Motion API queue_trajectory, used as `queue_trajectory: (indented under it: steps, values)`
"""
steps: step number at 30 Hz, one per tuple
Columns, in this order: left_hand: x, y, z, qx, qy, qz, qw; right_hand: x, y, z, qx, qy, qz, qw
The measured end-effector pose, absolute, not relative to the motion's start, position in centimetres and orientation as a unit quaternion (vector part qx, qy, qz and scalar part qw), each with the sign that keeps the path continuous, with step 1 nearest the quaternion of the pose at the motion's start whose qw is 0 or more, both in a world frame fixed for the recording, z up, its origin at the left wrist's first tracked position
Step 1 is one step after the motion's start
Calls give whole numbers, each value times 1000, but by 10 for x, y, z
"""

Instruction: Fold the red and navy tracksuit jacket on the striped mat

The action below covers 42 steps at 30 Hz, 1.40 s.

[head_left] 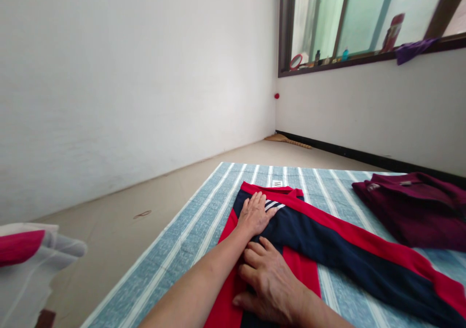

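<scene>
A red and navy sports top (298, 233) with white stripes lies on a blue-and-white striped sheet (182, 240). One long sleeve stretches across to the right and runs off the lower right edge of the view. My left hand (255, 214) rests flat near the upper part of the top, beside the white stripes, with its fingers stretched out. Lower down, my right hand (269, 279) lies on the top's folded body. Its fingers are bent and slightly apart, with the thumb away from them. My forearms and hands hide part of the cloth.
A folded maroon garment (411, 211) lies on the sheet at right. White and pink cloth (29, 253) is at the lower left. A thin loop (141, 215) and a woven fan-like item (287, 140) lie on the floor. Small items and a red flask (393, 33) stand on the windowsill.
</scene>
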<state>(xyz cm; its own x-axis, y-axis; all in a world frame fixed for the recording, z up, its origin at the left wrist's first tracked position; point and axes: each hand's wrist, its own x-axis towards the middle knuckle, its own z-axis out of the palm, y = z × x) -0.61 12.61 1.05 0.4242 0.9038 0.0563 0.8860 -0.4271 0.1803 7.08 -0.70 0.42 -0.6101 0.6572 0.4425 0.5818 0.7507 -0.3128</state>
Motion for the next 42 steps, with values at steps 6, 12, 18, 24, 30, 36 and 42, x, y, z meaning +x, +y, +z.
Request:
queue_trajectory:
  steps: [6,12,18,24,30,36,42]
  values:
    - [-5,124,13,840,534,72,59,71,-6,4,-344,-895,71,274]
    - [-5,124,13,844,528,77,56,71,-6,5,-348,-897,73,264]
    - [-4,124,12,845,526,82,54,72,-6,4,-343,-897,75,267]
    - [-4,125,11,845,525,84,51,71,-5,3,-345,-898,68,265]
    - [-5,128,8,848,522,86,45,70,-5,6,-346,-900,61,260]
    - [-4,126,9,844,527,81,50,71,-4,6,-344,-898,65,266]
    - [-3,125,12,841,533,77,60,71,-6,5,-345,-896,67,271]
